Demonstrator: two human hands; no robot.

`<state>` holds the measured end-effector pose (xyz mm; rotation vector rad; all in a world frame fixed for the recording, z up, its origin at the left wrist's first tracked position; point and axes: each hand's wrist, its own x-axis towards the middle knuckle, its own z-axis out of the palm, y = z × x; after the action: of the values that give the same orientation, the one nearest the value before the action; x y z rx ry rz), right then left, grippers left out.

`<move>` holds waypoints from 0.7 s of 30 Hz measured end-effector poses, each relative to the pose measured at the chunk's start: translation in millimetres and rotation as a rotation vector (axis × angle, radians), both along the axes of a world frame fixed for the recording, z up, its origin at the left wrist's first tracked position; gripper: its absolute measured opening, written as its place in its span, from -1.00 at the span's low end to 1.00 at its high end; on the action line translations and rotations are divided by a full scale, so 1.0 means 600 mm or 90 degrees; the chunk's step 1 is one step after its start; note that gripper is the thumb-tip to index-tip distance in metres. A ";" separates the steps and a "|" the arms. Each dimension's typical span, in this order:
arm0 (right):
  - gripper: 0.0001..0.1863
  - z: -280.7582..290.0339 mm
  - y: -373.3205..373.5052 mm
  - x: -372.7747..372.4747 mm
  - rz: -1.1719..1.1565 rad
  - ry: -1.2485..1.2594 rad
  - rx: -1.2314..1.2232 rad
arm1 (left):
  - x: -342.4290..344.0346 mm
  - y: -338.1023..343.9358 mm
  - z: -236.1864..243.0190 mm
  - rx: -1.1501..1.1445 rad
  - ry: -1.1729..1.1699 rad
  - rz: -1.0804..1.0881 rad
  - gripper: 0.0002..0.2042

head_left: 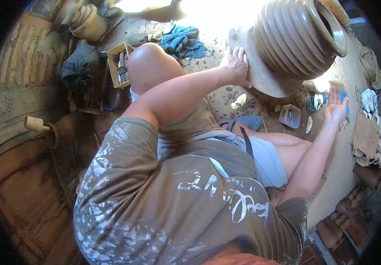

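Observation:
A large ribbed clay pot (287, 37), brown and shiny, stands on a round grey wheel disc (272, 86) in front of me. My left hand (236, 66) lies with outstretched fingers against the left edge of the disc. To the right and nearer than the pot, my right hand (335, 107) is raised, apart from the clay. A small blue piece (342, 95) shows at its fingers, partly hidden by them; its kind is unclear. The pot's dark mouth faces right in the picture.
A clear plastic tub (290, 116) and a pale yellow piece (239, 101) lie among clay crumbs near the disc. Blue cloth (181, 40) and a yellow box of tools (119, 66) are at left. Brown boards (364, 137) lie at far right. My foot wears a blue clog (248, 122).

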<state>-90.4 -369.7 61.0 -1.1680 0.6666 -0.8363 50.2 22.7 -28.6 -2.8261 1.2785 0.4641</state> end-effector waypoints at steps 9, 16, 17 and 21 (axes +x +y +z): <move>-0.58 -0.128 0.003 0.116 0.010 -0.033 -0.050 | 0.076 -0.003 -0.035 -0.002 -0.069 -0.017 0.40; -0.50 -0.198 -0.011 0.167 0.223 -0.094 0.052 | 0.116 0.018 -0.045 -0.113 -0.032 -0.049 0.35; -0.50 -0.213 -0.004 0.177 0.221 -0.085 0.052 | 0.114 0.020 -0.049 -0.118 -0.043 -0.050 0.34; -0.50 -0.252 0.025 0.214 0.234 -0.062 0.052 | 0.109 0.027 -0.041 -0.110 -0.032 -0.049 0.33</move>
<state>38.0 -355.0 -90.1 -1.1247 0.3862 -0.5453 115.3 38.7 -53.3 -2.8907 1.4785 0.2920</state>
